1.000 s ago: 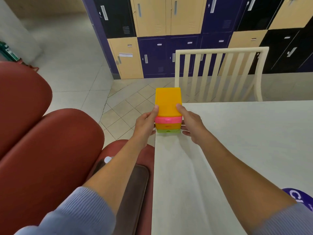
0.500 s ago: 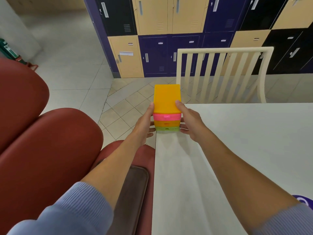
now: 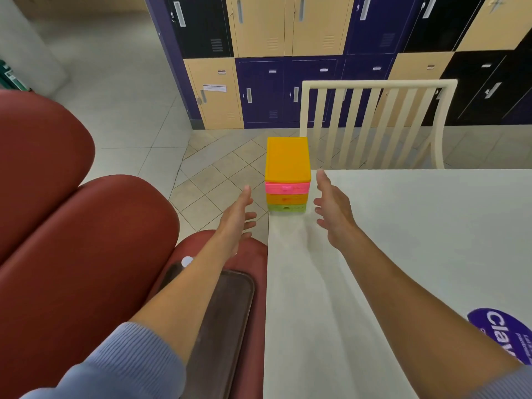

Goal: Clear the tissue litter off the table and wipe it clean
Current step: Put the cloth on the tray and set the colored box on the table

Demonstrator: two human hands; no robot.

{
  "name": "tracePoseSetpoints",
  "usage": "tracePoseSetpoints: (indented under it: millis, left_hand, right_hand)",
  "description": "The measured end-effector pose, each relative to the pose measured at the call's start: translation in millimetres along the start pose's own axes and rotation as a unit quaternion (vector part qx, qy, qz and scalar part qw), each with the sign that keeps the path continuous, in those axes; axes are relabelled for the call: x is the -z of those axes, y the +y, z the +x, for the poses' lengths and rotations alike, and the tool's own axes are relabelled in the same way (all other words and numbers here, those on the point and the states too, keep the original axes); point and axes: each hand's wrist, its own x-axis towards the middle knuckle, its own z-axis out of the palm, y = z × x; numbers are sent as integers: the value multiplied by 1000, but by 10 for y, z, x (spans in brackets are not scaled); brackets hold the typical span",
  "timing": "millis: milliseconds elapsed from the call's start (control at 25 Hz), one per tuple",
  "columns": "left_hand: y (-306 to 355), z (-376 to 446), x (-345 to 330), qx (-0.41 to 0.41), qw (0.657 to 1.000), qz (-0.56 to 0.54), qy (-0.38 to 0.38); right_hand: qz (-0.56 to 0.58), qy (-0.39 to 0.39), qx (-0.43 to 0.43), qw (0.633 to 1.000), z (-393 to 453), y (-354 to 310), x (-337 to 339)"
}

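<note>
View: head camera, the only one supplied, looking forward and down along both forearms.
Table (image 3: 417, 254): pale top, near-left corner region and long left edge in view; the visible surface carries no tissue litter.
Tissue litter: none to be seen anywhere in this view; whether any lies beyond the frame cannot be told.
Drawer box (image 3: 287, 174): small stack of coloured plastic drawers, orange top, pink, orange and green fronts; stands upright at the far left corner of the table, flush with the left edge.
Left hand (image 3: 239, 217): fingers straight and spread, holding nothing; hangs off the table's left edge, just beside the drawer box, not touching it.
Right hand (image 3: 331, 208): fingers straight and loosely spread, holding nothing; over the table just right of the drawer box, apart from it.
Tray (image 3: 224, 321): dark, lying on the red seat (image 3: 86, 254) beside the table's left edge; a small white thing at its far end, too hidden by the arm to identify.
Sticker (image 3: 501, 335): purple round label with white lettering at the table's near right.
Chair (image 3: 374, 125): cream slatted back at the table's far side.
Wiping cloth: none in view.
Progress, judged: litter clearance appears done on the visible part.
Outstanding, judged: wiping cannot be confirmed; the top shows faint smears or reflections near the box, not distinguishable.
</note>
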Motion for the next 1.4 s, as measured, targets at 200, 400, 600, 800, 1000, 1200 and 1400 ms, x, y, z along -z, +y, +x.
tracePoseSetpoints:
  millis: [200, 400, 600, 800, 1000, 1200, 1400]
  left_hand:
    - [-376, -361, 359, 11, 1000, 0, 7]
    - [-763, -636, 869, 34, 999, -3, 5]
    - [-1097, -690, 1448, 40, 999, -6, 4]
    - [-1342, -496, 1992, 49, 999, 17, 15]
    - [-1598, -81, 2274, 58, 997, 48, 7]
    - [-1871, 486, 2312, 30, 995, 93, -22]
    - [-2144, 988, 2245, -20, 987, 141, -75]
  right_hand:
    - [5, 46, -29, 998, -415, 355, -160]
    - [23, -2, -58, 998, -884, 684, -557]
    - [20, -39, -72, 996, -1182, 988, -1157]
    - [2, -41, -107, 993, -1167, 1343, -1820]
    - [-2, -33, -133, 991, -932, 1683, -2297]
    - [-41, -16, -123, 991, -489, 2098, -2587]
    - [-124, -64, -39, 989, -151, 2397, -2737]
